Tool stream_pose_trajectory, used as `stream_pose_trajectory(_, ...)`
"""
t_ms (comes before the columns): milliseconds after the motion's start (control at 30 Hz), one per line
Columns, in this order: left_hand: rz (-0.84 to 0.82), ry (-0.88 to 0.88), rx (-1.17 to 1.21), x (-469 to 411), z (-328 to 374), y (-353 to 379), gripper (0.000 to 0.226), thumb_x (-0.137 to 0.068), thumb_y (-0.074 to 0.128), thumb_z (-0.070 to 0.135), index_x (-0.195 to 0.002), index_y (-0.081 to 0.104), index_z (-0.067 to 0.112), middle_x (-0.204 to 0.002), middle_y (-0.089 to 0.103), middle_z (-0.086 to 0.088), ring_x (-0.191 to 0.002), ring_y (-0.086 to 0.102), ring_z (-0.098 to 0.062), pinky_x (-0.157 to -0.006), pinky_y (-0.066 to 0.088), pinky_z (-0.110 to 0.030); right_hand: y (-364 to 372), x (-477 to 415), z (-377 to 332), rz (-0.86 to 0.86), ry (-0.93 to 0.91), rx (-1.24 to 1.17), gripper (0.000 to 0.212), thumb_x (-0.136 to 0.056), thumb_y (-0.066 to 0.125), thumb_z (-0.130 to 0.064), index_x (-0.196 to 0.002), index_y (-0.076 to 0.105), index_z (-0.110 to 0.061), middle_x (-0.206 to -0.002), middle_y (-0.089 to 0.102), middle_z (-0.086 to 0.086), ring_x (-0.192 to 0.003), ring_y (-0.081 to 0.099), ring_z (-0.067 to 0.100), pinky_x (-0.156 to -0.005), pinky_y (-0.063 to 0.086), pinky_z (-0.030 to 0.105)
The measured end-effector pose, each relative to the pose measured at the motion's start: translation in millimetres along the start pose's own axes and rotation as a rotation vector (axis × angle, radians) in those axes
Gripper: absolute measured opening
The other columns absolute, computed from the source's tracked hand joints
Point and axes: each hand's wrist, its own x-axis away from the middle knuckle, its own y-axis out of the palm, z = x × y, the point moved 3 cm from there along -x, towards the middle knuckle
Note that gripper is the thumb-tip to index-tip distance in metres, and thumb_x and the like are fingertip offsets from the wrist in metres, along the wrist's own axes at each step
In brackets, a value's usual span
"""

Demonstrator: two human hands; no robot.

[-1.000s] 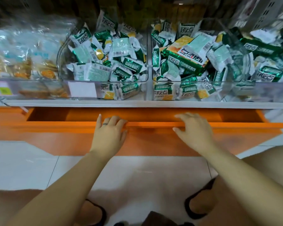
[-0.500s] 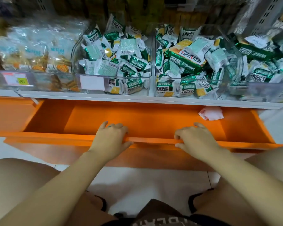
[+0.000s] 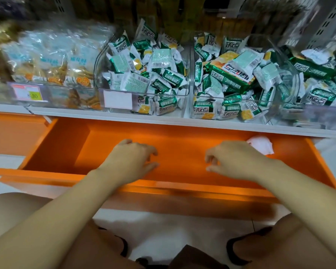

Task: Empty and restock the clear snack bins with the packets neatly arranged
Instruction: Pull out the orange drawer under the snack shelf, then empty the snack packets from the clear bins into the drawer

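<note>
the clear bins (image 3: 144,95) sit side by side on the shelf (image 3: 105,115), heaped with green-and-white packets (image 3: 169,78) lying at all angles. below, the orange drawer (image 3: 124,133) stands open, probably to take emptied stock. the left hand (image 3: 130,160) and right hand (image 3: 239,160) hover over it, apart, fingers loosely curled, holding nothing.

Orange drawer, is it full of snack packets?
No, the orange drawer shows just one crumpled white wrapper at its back right.
</note>
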Motion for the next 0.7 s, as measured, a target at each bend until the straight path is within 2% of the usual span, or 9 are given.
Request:
stream_pose_trajectory(167,0.266,-0.044,0.028,-19,-45,-49,0.034,-0.095,0.049,0.043,-0.125,0.057,0.027,-0.118,0.063,0.007,-0.108,0.059,-0.019,-0.099,0.037,-0.035,-69,-49,-9,0.252,-0.036,-0.012,0.025,-0.093,0.053,-0.045,-0.113,0.060,-0.032,-0.105,0.065,-0.010,-0.098,0.059,0.014,-0.083,0.051,0.035)
stream_pose_trajectory(267,0.482,-0.052,0.038,-35,-70,-72,0.025,-0.093,0.057,0.030,-0.114,0.065,0.019,-0.109,0.066,-0.004,-0.099,0.061,-0.029,-0.091,0.042,-0.041,-107,-79,-18,0.460,-0.054,-0.003,0.021,-0.093,0.053,-0.039,-0.110,0.063,-0.029,-0.097,0.067,-0.010,-0.092,0.061,0.015,-0.072,0.048,0.029)
stream_pose_trajectory(367,0.549,-0.092,0.027,-52,-90,-81,0.021,-0.089,0.060,0.022,-0.107,0.068,0.016,-0.109,0.063,-0.007,-0.101,0.058,-0.033,-0.089,0.042,-0.046,-127,-112,-27,0.570,-0.052,0.005,0.021,-0.094,0.052,-0.032,-0.110,0.064,-0.025,-0.099,0.068,-0.006,-0.091,0.061,0.016,-0.068,0.046,0.027)
stream_pose_trajectory(467,0.629,-0.103,0.072,-60,-102,-82,0.020,-0.086,0.059,0.021,-0.101,0.069,0.013,-0.110,0.060,-0.010,-0.098,0.057,-0.036,-0.083,0.047,-0.049,-134,-144,-32,0.602,-0.038,-0.021,0.028,-0.094,0.053,-0.031,-0.121,0.058,-0.024,-0.117,0.061,-0.002,-0.107,0.056,0.020,-0.075,0.046,0.032)
stream_pose_trajectory(600,0.653,-0.093,0.148,-66,-109,-76,0.021,-0.081,0.066,0.018,-0.100,0.068,0.011,-0.117,0.058,-0.014,-0.107,0.055,-0.038,-0.082,0.050,-0.056,-136,-176,-30,0.529,0.043,-0.058,0.059,-0.089,0.059,-0.044,-0.141,0.037,-0.027,-0.141,0.038,0.002,-0.131,0.034,0.024,-0.091,0.046,0.043)
stream_pose_trajectory(700,0.667,-0.084,0.201,-71,-111,-79,0.027,-0.080,0.071,0.016,-0.106,0.065,0.012,-0.123,0.055,-0.013,-0.115,0.051,-0.037,-0.083,0.051,-0.053,-138,-187,-27,0.391,0.058,-0.164,0.089,-0.076,0.068,-0.058,-0.148,0.023,-0.034,-0.157,0.010,0.002,-0.144,0.005,0.026,-0.108,0.029,0.052)
